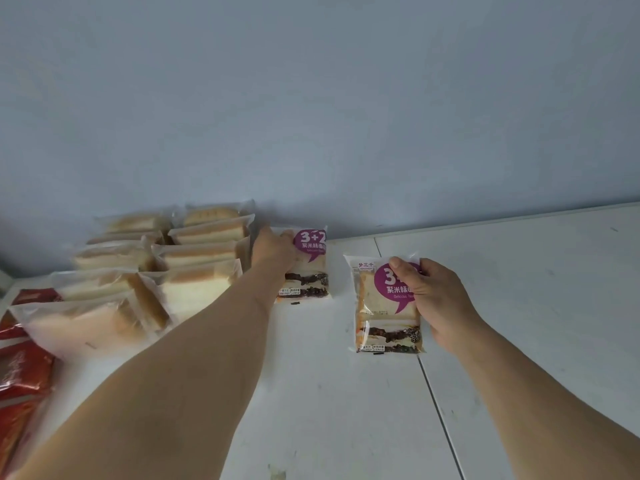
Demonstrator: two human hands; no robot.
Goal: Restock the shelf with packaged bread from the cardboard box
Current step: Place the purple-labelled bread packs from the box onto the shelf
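Two purple-labelled bread packets stand upright on the white shelf (346,410). My left hand (272,251) grips the far packet (310,271) at its top left corner, close to the back wall. My right hand (433,296) holds the nearer packet (384,306) by its right side, thumb across the purple label. The cardboard box is out of view.
Several clear-wrapped plain bread packets (194,268) stand in two rows at the left, next to the far packet. Red packets (20,372) lie at the left edge. A seam (440,410) runs through the shelf boards; the grey wall (311,116) closes the back.
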